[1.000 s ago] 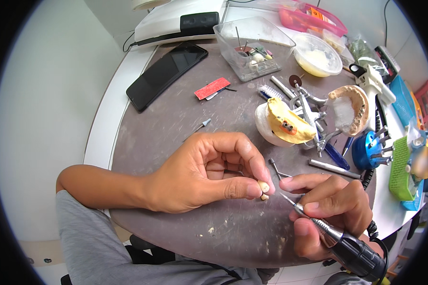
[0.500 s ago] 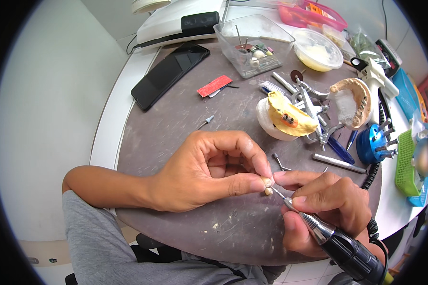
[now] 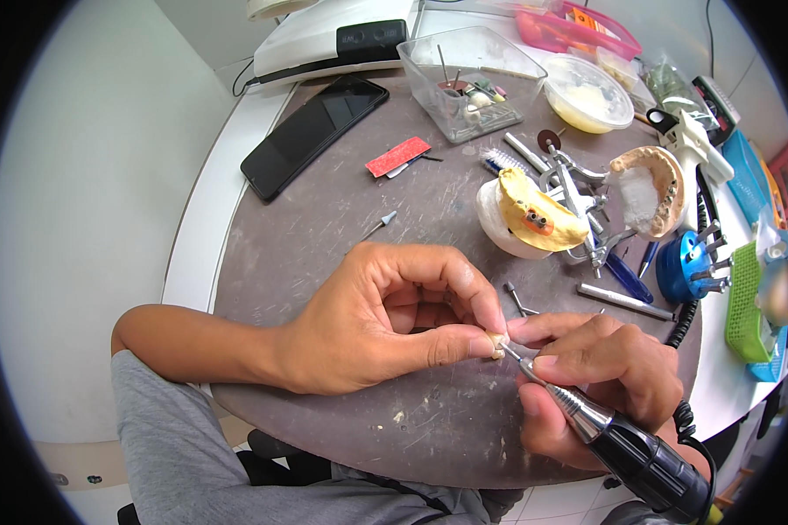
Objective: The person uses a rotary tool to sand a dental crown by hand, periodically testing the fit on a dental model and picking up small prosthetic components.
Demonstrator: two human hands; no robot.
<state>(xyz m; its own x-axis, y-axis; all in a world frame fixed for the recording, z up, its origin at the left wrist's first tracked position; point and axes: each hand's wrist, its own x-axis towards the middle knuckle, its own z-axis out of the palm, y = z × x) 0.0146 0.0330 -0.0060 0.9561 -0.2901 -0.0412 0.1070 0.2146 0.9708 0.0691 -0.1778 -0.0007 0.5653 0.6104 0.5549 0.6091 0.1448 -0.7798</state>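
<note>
Between thumb and forefinger, my left hand [image 3: 385,319] pinches a small cream-coloured dental crown piece [image 3: 498,342], partly hidden by the fingertips. My right hand [image 3: 608,367] is closed round a black and silver rotary handpiece [image 3: 626,446], held like a pen. Its thin metal bur points up and left, with the tip at the crown piece; whether it touches cannot be made out. The right forefinger reaches close to the left fingertips. Beyond the hands stands a yellow dental model [image 3: 543,210] on a white base, with a metal articulator [image 3: 578,192] beside it.
A second, beige dental model [image 3: 661,188] lies at the right, near a blue bur holder [image 3: 685,267] and a green basket [image 3: 744,302]. Farther back are a black phone [image 3: 313,136], red abrasive paper [image 3: 398,157] and a clear plastic tub [image 3: 473,87]. A loose grey-tipped bur [image 3: 387,219] lies beyond my left hand.
The crown piece has turned slightly in my left fingertips, and less of its lower part shows. The bur tip has shifted a little up with it. Both hands keep their grips.
</note>
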